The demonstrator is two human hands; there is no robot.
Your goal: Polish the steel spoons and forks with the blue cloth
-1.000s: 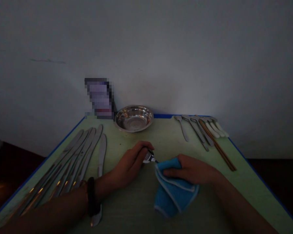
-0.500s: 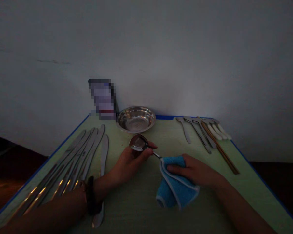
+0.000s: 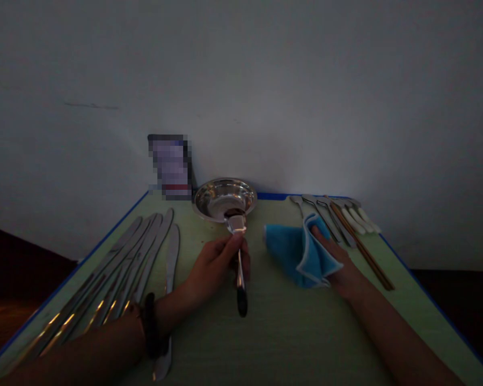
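My left hand [image 3: 217,262] is closed round the stem of a metal spoon [image 3: 238,252], held upright-tilted with its bowl up near the steel dish [image 3: 224,198] and its dark handle end pointing toward me. My right hand [image 3: 338,265] grips a folded blue cloth [image 3: 298,249], lifted off the spoon and held to the right of it. A dark band sits on my left wrist.
Several table knives [image 3: 129,262] lie in a row along the left of the green, blue-edged table [image 3: 290,332]. Spoons, white-handled pieces and brown chopsticks [image 3: 360,244] lie at the back right. A blurred upright object stands by the wall behind the dish.
The spoon came out of the cloth and was swung upright in my left hand, bowl toward the dish. My right hand moved the blue cloth back and to the right.
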